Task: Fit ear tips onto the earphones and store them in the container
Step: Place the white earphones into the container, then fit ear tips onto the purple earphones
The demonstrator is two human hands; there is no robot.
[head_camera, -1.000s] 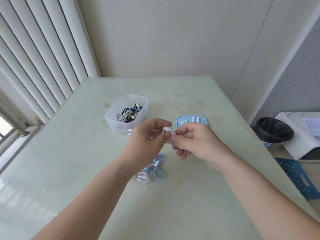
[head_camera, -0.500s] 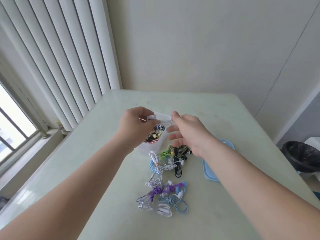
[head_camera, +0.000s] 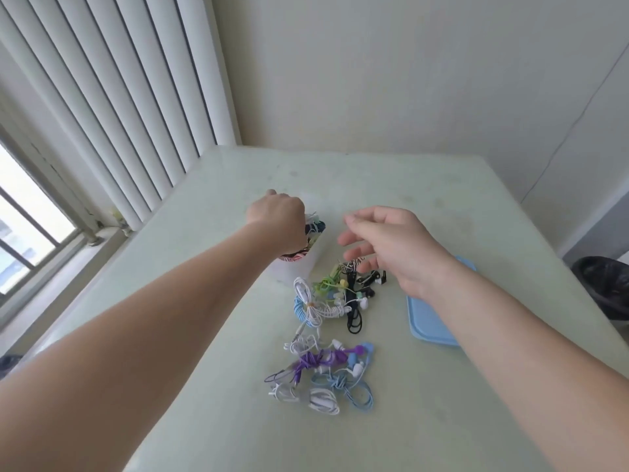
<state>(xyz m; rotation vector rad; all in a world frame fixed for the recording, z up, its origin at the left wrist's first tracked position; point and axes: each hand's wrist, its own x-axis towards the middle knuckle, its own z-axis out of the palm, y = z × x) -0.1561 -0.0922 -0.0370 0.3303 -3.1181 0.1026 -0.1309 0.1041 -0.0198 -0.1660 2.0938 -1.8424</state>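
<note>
A pale green table [head_camera: 442,386] stands beside white vertical blinds [head_camera: 102,107]. The person's left hand [head_camera: 277,221] dips into a clear container [head_camera: 299,267] of bundled earphones; whether its fingers hold anything cannot be told. The right hand [head_camera: 391,247] hovers with fingers spread and empty above a blue tray [head_camera: 429,321]. Loose earphone bundles [head_camera: 326,345] lie in front of the container.

two hands [head_camera: 277,221] – one container [head_camera: 299,267] – one tray [head_camera: 430,321]
</note>
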